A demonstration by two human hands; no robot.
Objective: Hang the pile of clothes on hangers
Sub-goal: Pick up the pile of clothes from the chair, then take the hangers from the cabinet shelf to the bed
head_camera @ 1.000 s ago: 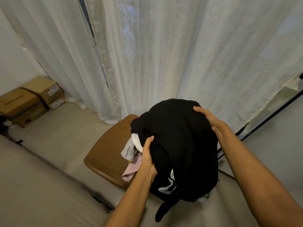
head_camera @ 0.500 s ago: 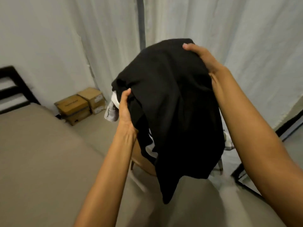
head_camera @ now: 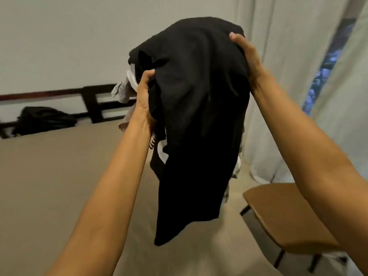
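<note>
Head view: clothes pile (head_camera: 199,108) mostly under black garment.

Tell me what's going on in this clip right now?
A person holds a bundle of clothes in the air, wrapped in a black garment. The left hand grips its side, and the right hand holds near the top. The brown chair sits at lower right. No hangers are visible.

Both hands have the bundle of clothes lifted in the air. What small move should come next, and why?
Probably lower the clothes bundle onto the bed just below it. The left hand and right hand are both clamped on the bundle, several garments are tangled together, and no hanger is in view, so nothing can be sorted until a hand is free.
</note>
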